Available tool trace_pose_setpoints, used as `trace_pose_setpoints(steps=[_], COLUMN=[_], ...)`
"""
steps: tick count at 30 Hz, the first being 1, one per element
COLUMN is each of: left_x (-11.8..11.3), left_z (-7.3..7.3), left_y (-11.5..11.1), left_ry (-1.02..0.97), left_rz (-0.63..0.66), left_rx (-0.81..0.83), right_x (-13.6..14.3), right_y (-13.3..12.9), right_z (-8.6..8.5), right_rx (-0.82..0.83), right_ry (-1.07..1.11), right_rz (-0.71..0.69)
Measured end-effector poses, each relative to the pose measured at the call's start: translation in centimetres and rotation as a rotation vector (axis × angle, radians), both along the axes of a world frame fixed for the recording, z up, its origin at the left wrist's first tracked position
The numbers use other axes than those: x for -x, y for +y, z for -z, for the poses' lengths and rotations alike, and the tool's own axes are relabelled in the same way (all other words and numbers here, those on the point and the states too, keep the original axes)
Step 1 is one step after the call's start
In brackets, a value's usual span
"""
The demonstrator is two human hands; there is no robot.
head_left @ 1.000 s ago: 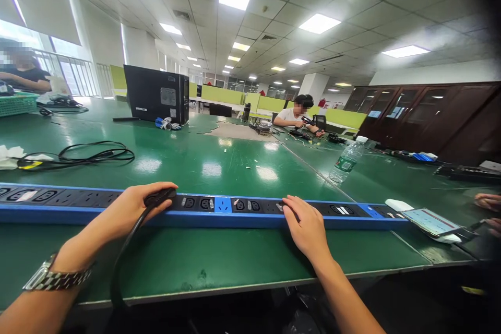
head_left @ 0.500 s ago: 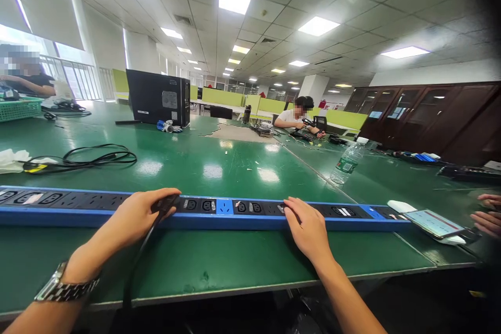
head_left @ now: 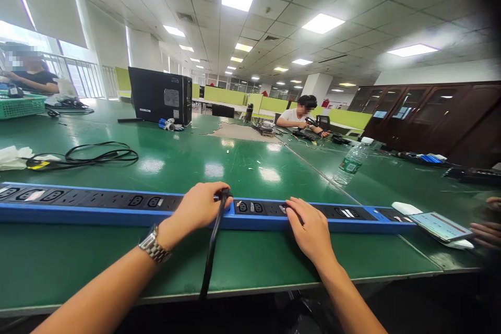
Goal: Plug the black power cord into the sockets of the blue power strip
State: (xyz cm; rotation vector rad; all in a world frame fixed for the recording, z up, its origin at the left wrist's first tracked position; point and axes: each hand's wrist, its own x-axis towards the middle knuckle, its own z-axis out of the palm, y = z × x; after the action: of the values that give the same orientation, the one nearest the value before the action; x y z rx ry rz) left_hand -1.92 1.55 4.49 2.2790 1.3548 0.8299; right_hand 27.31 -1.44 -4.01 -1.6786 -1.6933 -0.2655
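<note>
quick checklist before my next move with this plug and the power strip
1. Left hand grips the plug: ok
2. Right hand rests on the power strip: ok
3. Plug lined up with a socket: cannot tell, the left hand hides its face
4. Visible part of the plug's cable free of knots: ok
5. Bottle away from both hands: ok

A silver metal watch (head_left: 155, 244) with a chunky link band, its links showing light and dark, circles the left wrist (head_left: 166, 234). The right wrist (head_left: 326, 266) is bare. No sleeve shows on either forearm, and both hands are ungloved.
</note>
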Motion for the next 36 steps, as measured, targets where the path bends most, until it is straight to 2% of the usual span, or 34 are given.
trace_pose_setpoints(steps=[4,7,12,16,20,28,30,34,36], left_x=[-0.1,0.1,-0.5,-0.9,-0.7,-0.2,-0.3,-1.7,-3.4], left_z=[0.9,0.8,0.9,1.7,2.0,3.3,3.3,1.6,0.5], left_y=[0.2,-0.1,-1.0,-1.4,-1.1,-0.8,-0.5,0.0,0.2], left_ry=[0.076,0.149,0.291,0.345,0.333,0.151,-0.003,-0.480,-0.521], left_rz=[-0.038,-0.032,-0.107,-0.078,-0.065,-0.007,-0.018,-0.030,0.038], left_rx=[-0.022,-0.035,-0.084,-0.174,-0.178,-0.208,-0.172,-0.139,-0.152], right_x=[0.0,0.0,0.1,0.2,0.2,0.1,0.1,0.1,0.2], right_y=[0.0,0.0,0.0,0.0,0.0,0.0,0.0,0.0,0.0], right_z=[0.0,0.0,0.0,-0.1,-0.2,0.0,0.0,-0.1,-0.1], right_rx=[-0.008,-0.004,-0.008,-0.011,-0.014,-0.018,-0.017,-0.016,-0.015], right_ry=[-0.001,0.000,0.003,0.009,0.010,0.006,0.007,0.008,0.004], right_rz=[-0.003,0.000,0.000,0.006,0.004,0.004,0.007,0.002,-0.002])
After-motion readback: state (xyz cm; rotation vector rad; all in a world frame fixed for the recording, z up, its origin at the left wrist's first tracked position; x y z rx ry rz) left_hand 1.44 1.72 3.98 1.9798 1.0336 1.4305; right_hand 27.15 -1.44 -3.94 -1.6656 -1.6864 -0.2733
